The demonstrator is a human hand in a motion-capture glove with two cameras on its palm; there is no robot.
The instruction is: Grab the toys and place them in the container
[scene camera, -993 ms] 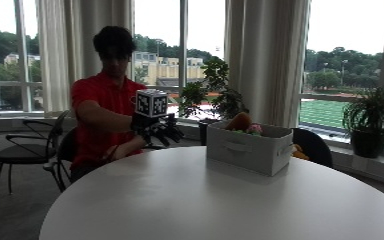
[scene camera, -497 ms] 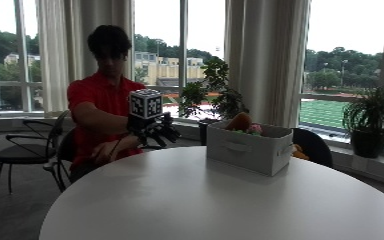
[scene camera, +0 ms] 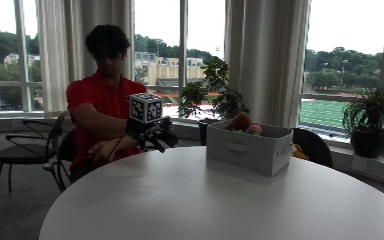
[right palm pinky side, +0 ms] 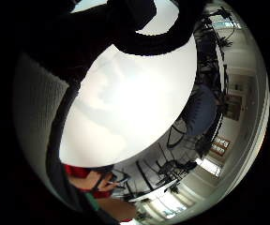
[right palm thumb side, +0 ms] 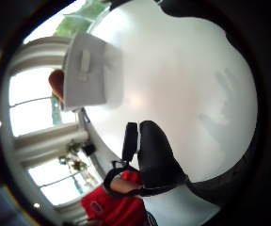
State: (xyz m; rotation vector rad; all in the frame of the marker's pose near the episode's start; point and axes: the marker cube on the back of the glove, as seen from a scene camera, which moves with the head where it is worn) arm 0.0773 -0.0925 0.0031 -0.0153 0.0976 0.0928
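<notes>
While the gloved right hand point(scene camera: 153, 134) hovers over the white round table point(scene camera: 198, 200) w/ fingers relaxed, holding nothing, the toys point(scene camera: 244, 123) sit inside the white fabric container point(scene camera: 247, 149), well apart from it.

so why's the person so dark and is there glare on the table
Outside view: bright windows behind leave the person backlit and the gloved hand dim; a soft sheen lies on the table. Thumb side palm view: strong bending, with a pale glare patch beside the container.
</notes>
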